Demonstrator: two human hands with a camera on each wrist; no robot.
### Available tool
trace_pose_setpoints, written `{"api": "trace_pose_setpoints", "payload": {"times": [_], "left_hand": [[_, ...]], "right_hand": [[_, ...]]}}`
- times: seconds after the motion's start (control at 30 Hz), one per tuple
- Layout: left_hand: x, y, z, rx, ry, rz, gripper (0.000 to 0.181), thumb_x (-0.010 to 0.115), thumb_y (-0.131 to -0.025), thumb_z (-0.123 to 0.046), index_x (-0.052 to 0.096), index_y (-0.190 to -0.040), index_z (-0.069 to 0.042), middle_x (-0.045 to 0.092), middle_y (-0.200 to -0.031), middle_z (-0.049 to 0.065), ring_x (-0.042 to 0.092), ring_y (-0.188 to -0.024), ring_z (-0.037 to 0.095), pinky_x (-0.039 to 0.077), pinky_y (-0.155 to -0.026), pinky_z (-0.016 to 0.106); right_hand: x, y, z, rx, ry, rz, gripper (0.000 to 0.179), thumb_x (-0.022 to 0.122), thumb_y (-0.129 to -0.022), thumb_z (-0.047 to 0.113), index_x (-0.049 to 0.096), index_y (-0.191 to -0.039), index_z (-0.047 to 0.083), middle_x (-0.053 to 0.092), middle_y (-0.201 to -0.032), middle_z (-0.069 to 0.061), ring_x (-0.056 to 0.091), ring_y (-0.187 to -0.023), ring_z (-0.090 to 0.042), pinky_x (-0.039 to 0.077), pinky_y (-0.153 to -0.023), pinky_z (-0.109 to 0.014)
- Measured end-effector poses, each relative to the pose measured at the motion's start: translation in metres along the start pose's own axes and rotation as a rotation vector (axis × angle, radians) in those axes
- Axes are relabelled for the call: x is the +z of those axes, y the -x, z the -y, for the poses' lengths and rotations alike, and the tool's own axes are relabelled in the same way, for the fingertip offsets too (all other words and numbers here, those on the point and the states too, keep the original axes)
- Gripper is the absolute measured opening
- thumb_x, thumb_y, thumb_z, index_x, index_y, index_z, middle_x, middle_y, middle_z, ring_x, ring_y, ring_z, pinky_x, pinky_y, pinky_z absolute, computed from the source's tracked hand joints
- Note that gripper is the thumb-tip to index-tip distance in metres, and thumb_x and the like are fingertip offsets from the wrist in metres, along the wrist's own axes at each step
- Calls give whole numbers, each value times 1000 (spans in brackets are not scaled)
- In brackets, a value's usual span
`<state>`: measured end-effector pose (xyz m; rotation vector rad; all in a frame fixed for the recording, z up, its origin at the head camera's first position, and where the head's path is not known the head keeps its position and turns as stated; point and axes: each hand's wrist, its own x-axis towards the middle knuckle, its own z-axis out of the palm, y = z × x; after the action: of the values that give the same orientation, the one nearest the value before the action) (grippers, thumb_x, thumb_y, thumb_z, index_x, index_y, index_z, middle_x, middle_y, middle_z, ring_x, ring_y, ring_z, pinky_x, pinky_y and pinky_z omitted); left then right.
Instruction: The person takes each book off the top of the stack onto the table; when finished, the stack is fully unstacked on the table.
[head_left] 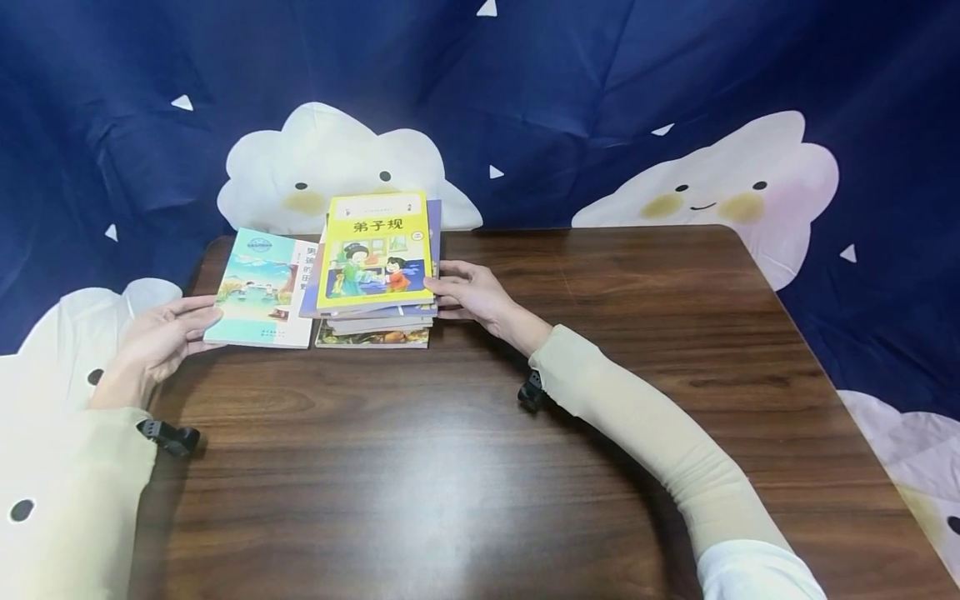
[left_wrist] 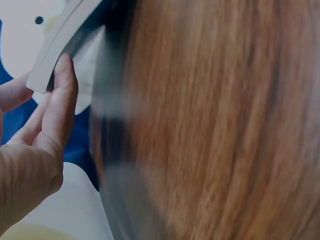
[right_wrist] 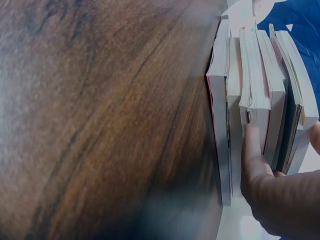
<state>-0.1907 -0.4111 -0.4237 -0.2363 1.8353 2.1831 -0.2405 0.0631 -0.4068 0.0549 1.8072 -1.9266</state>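
My left hand (head_left: pixel 159 340) pinches the left edge of a light-blue book (head_left: pixel 258 287) with a lake picture on its cover. In the left wrist view that book's pale page edge (left_wrist: pixel 52 57) lies between thumb and fingers. Right beside it stands an uneven stack of books, topped by a yellow book (head_left: pixel 375 250) with two cartoon figures. My right hand (head_left: pixel 480 296) holds the stack's right side, thumb at the yellow cover's edge. In the right wrist view, a finger of the right hand (right_wrist: pixel 280 195) rests against the page edges (right_wrist: pixel 259 95) midway up the stack.
The books are near the far edge of a dark brown wooden table (head_left: pixel 465 467). Behind it hangs a navy cloth (head_left: pixel 540 75) with white clouds and small triangles. A small black camera sits on each wrist.
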Motion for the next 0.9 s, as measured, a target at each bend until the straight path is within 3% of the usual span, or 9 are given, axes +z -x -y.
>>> {"api": "trace_pose_setpoints", "payload": {"times": [0.2, 0.3, 0.43, 0.53, 0.57, 0.77, 0.9], "left_hand": [[-4, -5, 1, -21, -112, -66, 21, 70, -102, -8, 64, -114, -24, 77, -97, -14, 76, -84, 3, 67, -73, 22], [-4, -4, -1, -40, -229, -131, 25, 77, -98, -16, 64, -117, -25, 75, -93, -22, 73, -82, -2, 65, -71, 17], [3, -2, -8, -53, -499, -219, 55, 78, -97, -28, 58, -145, -11, 69, -86, -35, 69, -81, -12, 62, -72, 12], [12, -2, -18, -49, -611, -232, 74, 73, -102, -30, 40, -158, 5, 67, -85, -38, 69, -82, -15, 64, -76, 13], [16, -2, -22, -44, -611, -226, 73, 72, -102, -29, 39, -158, 6, 68, -86, -37, 70, -83, -14, 64, -77, 14], [49, -7, -39, 7, -487, -174, 34, 73, -101, -22, 61, -132, -19, 75, -89, -28, 74, -84, -6, 66, -80, 17], [78, -14, -45, 47, -501, -176, 49, 74, -101, -28, 57, -144, -13, 72, -91, -26, 73, -84, -4, 66, -79, 19]], "right_hand": [[2, 1, 1, -2, -3, 7, 59, 76, -100, 21, 52, -153, 12, 71, -138, -19, 75, -97, -17, 68, -91, -36], [3, 1, 1, 1, -2, 9, 59, 76, -100, 21, 52, -153, 12, 71, -137, -19, 75, -97, -17, 68, -94, -39], [2, 0, 1, -4, 6, 11, 60, 76, -100, 22, 51, -154, 12, 71, -138, -20, 75, -93, -15, 65, -101, -45], [1, -1, 2, -10, 16, 8, 62, 76, -99, 22, 50, -155, 11, 70, -138, -20, 75, -90, -13, 64, -103, -46], [1, -1, 2, -11, 18, 6, 62, 76, -99, 22, 50, -155, 11, 70, -137, -21, 75, -89, -12, 64, -102, -46], [-1, -1, 2, -1, 21, 5, 61, 75, -100, 23, 51, -154, 12, 72, -134, -22, 76, -90, -14, 65, -101, -44], [-1, -1, 2, -3, 22, 2, 61, 76, -100, 23, 51, -154, 12, 73, -131, -22, 76, -91, -15, 66, -99, -43]]}}
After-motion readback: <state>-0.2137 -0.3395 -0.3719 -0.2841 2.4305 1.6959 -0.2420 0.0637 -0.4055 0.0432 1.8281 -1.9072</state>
